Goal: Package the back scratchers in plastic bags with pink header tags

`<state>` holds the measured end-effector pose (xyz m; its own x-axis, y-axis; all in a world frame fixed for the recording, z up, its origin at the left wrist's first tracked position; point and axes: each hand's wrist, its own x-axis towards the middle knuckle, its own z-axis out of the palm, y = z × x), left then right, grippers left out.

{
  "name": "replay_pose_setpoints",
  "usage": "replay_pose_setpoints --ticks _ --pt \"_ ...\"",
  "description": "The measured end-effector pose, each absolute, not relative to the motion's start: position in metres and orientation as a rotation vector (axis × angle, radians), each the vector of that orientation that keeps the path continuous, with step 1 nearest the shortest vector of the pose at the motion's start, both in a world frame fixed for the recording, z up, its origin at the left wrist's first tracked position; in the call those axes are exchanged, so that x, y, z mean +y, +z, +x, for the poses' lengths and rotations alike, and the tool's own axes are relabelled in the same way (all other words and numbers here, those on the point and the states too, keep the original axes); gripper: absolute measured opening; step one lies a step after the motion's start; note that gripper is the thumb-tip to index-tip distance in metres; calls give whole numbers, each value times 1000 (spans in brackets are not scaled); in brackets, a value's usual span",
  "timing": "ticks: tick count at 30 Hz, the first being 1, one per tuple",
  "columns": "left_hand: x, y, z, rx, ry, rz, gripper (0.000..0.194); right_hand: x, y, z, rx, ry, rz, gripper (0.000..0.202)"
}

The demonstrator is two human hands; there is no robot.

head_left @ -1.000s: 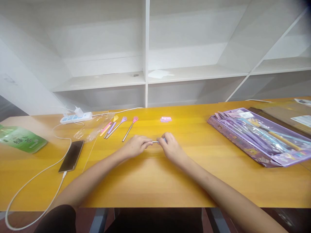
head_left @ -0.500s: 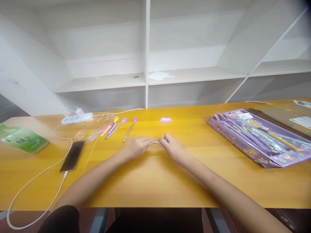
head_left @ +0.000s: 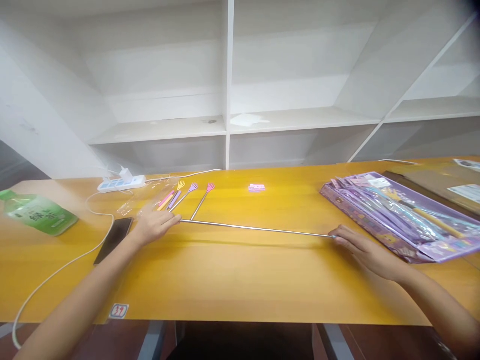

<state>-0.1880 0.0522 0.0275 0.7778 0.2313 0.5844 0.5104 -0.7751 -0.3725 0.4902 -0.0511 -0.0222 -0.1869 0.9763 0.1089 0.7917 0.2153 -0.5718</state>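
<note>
A long thin metal rod [head_left: 255,229] stretches across the middle of the yellow table [head_left: 240,285]. My left hand [head_left: 157,227] is closed round its left end, beside the phone. The rod's right end is in the closed fingers of my right hand [head_left: 362,250], near the purple box. Both ends are hidden in my fingers. Behind the rod lie a pink hand-shaped scratcher [head_left: 210,188], a purple one [head_left: 193,187] and a yellow one [head_left: 181,185], with pink, orange and purple handles beside them. Small pink cards [head_left: 257,188] lie further right.
At the left are a green bottle [head_left: 41,214], a phone [head_left: 113,241], a white cable and a power strip [head_left: 122,183]. The purple box [head_left: 397,215] of wrapped items and a cardboard box [head_left: 446,180] stand at the right. White shelves [head_left: 227,90] rise behind.
My hands have moved far apart, the left one leftward and the right one rightward. The short piece of rod between them has become a long one. A number label now shows at the front edge.
</note>
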Motion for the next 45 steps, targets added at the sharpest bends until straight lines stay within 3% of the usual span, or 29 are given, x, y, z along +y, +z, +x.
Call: replay_pose_setpoints --ticks 5,19,27,32,38,45 --pt "46 25 -180 -656 -719 -2513 17 -54 -34 491 -2067 739 -1577 42" --pt "36 20 -189 -877 -529 -2584 18 -36 -61 487 -2073 180 -1444 33" --pt "58 43 -202 -1078 -544 -2768 33 -5 -45 473 -2000 -22 -1380 34" --pt "50 37 -131 -1049 -392 -2992 35 11 -43 388 -2190 66 -1223 29" --pt "34 -21 -8 -1143 -373 -2958 38 11 -64 231 -2232 86 -1268 27" --pt "34 -48 -11 -1127 -532 -3005 40 8 -54 242 -2367 310 -1184 28"
